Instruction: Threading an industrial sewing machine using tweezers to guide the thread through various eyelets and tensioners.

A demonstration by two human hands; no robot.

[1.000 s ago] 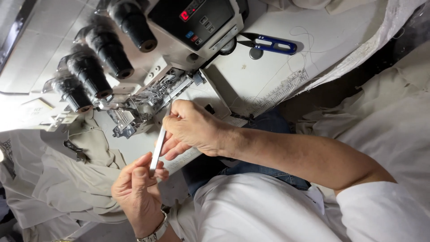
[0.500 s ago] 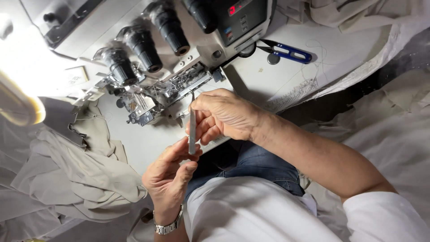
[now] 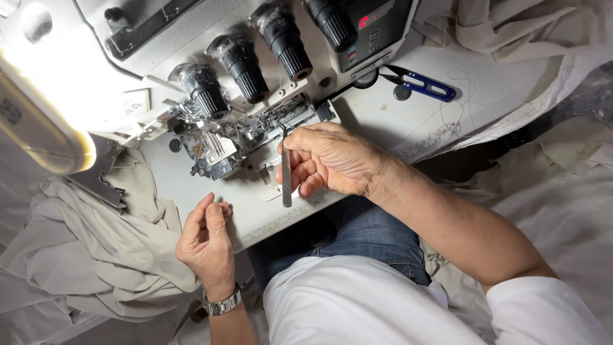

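Holding a slim pair of metal tweezers (image 3: 286, 176) upright between thumb and curled fingers, the right hand (image 3: 332, 160) sits just in front of the needle and presser-foot area (image 3: 246, 137) of a white overlock sewing machine (image 3: 211, 57), as the head view shows. The tweezers' upper tip points toward the machine's metal workings, and the lower end hangs over the pale surface (image 3: 408, 124) near its ruled front edge (image 3: 287, 220). The left hand (image 3: 207, 239) is apart from the tweezers, raised at the surface's front edge with fingers loosely bent and thumb and fingertips pinched close together; whether a thread lies between them cannot be told. A metal wristwatch (image 3: 220, 302) circles that wrist. Three black tension knobs (image 3: 242, 64) stand in a row on the machine's body, and a dark control panel with a red display (image 3: 377, 22) sits beside them. A bright lamp (image 3: 38, 124) glares at the left side of the view. Beige fabric (image 3: 108, 255) is heaped to the left of the left hand, draped off the surface's edge beside the machine. Blue-handled thread snips (image 3: 421, 83) lie on the surface behind the right hand, well apart from it, with a small dark round object (image 3: 402, 92) just beside them. More pale cloth (image 3: 511, 29) is bunched at the far right corner. Below, the person's blue jeans (image 3: 357, 239) and white shirt (image 3: 357, 306) fill the near part of the view.
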